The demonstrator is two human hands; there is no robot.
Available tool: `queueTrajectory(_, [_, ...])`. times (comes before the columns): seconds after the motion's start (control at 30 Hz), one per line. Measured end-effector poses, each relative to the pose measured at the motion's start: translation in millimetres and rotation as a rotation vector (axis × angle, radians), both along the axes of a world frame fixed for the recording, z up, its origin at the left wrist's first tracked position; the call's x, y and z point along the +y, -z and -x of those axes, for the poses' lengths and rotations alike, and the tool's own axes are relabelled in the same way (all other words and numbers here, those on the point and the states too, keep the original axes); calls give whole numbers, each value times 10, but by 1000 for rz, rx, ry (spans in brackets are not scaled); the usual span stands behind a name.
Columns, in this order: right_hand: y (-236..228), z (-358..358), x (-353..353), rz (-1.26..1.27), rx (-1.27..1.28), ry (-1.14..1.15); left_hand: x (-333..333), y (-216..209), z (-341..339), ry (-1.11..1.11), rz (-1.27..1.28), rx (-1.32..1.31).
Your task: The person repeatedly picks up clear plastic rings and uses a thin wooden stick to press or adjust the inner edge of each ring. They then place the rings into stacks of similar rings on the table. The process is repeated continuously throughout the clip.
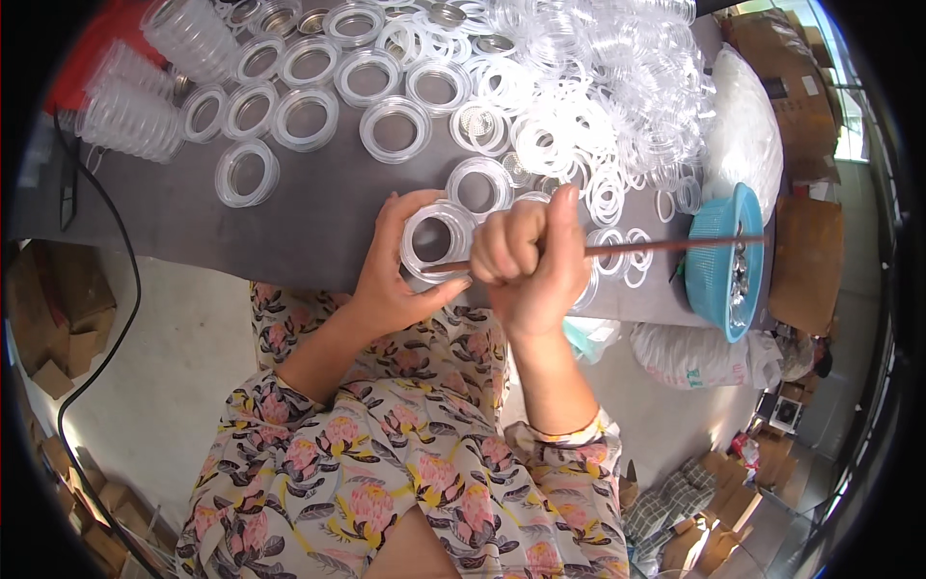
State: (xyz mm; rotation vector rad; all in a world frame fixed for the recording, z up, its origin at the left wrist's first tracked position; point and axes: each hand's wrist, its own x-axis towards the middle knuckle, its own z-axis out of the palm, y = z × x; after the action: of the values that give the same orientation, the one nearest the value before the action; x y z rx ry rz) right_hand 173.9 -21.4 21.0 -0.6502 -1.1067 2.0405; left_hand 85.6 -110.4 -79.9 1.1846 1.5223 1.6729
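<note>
a dark grey table (318,217) spans the upper half of the view, with a glinting heap of clear plastic pieces (627,82) at its far right. a blue basket (714,261) stands near the right edge, and several round clear containers (394,129) are spread out left of the heap.

both forearms rise from the lower edge in flowered sleeves. the left one slants up and to the right; the right one stands almost straight up, leaning slightly left. the right hand (531,256) is closed in a fist around a thin brown stick, its fingers curled and its thumb extended toward the far side of the table. the left hand (384,275) is curved like a c about a clear ring-shaped piece, gripping it, fingers around the far left side and thumb along the near side.

the stick (641,247) has its long axis nearly crosswise, left to right, the right end a little farther from the body and overlapping the basket in view. its left end points at the near edge of the ring-shaped piece (461,218); whether they touch, i cannot tell. that piece sits by the table's near edge, just left of the fist, its round opening facing up.
</note>
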Motion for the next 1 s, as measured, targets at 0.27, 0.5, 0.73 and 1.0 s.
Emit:
queueTrajectory(0.27, [-127,285,44,-660,-249,198,16,-30,-2,0,14,-23])
queueTrajectory(0.5, [-193,68,41,-681,-153,51,-4,-85,68,25,43,17])
queueTrajectory(0.73, [-164,-112,71,-257,91,28,-54,-332,115,-134,-129,246])
queueTrajectory(1.0, [-54,-218,73,-236,49,89,-151,-473,257,151,-1,856])
